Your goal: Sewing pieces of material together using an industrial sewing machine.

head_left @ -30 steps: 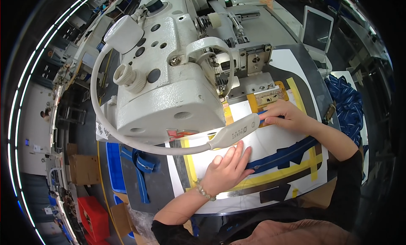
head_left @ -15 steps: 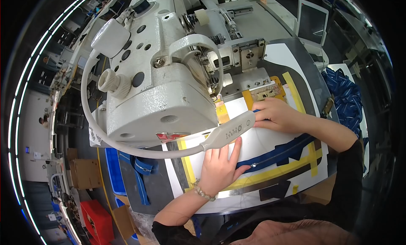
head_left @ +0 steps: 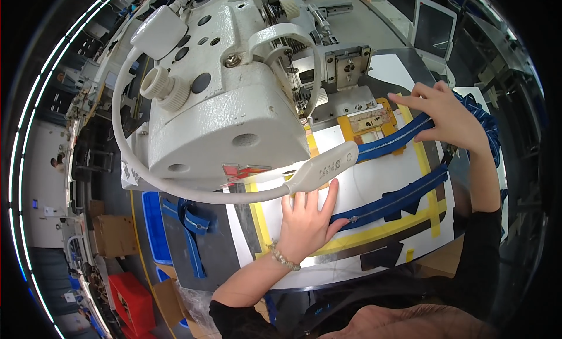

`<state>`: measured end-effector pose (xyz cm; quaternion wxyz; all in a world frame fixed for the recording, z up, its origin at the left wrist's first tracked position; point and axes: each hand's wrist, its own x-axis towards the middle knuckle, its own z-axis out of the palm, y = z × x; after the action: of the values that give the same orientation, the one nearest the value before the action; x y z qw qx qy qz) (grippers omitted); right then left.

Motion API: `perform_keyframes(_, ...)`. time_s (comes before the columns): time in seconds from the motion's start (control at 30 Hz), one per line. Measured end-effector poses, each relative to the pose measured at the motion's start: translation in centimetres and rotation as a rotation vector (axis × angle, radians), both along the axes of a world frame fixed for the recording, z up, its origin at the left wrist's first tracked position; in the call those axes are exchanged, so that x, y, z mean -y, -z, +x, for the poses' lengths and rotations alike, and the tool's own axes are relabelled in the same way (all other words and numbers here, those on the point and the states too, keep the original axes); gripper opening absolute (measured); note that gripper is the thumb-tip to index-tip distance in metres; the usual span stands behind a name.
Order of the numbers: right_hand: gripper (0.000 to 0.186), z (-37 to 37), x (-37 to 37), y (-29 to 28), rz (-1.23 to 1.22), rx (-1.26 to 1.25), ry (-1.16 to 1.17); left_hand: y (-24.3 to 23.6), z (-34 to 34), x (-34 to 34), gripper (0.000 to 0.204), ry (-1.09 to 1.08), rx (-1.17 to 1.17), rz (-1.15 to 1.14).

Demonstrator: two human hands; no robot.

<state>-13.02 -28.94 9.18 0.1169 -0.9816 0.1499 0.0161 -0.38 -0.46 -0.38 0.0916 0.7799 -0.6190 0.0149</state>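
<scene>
My left hand (head_left: pixel 307 225) lies with fingers spread on the white sheet (head_left: pixel 281 210) under the white sewing machine (head_left: pixel 234 111). Its thumb touches the end of a dark blue zipper (head_left: pixel 398 193), close to the metal slider (head_left: pixel 354 219). My right hand (head_left: pixel 448 116) hovers at the right with thumb and fingers wide apart. A second blue zipper length (head_left: pixel 389 144) passes between its thumb and index finger, seemingly ungripped. That length runs left behind the white lamp head (head_left: pixel 328 166), which hides part of it and the area beyond my left fingertips.
A yellow-framed plate (head_left: pixel 369 125) sits beside the machine's metal clamp (head_left: pixel 348 70). Yellow tape (head_left: pixel 434 219) edges the sheet. More blue zippers lie at left (head_left: pixel 190 222) and in a heap (head_left: pixel 489 125) at right. A blue bin (head_left: pixel 155 228) and cardboard box (head_left: pixel 114 235) stand left.
My right hand has left the spot beside the lamp head, moved right and up, and spread its fingers. The upper zipper length now shows stretched out there. My left hand stays nearly in place.
</scene>
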Motion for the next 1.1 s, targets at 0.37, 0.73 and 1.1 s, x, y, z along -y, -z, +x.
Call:
perform_keyframes(0.37, 0.039, 9.2, -4.0, 7.7, 0.207, 0.515, -0.298, -0.2, 0.0, 0.0, 0.073, -0.005, 0.015, 0.010)
perform_keyframes(0.73, 0.026, 15.4, -5.5, 10.2, 0.334, 0.728, -0.180, -0.1, -0.3, -1.1, 0.027, 0.492, 0.272, -0.384)
perform_keyframes(1.1, 0.020, 5.8, -7.0, 6.7, 0.133, 0.188, -0.746, 0.4, 0.3, -1.2, 0.027, 0.454, 0.173, -0.428)
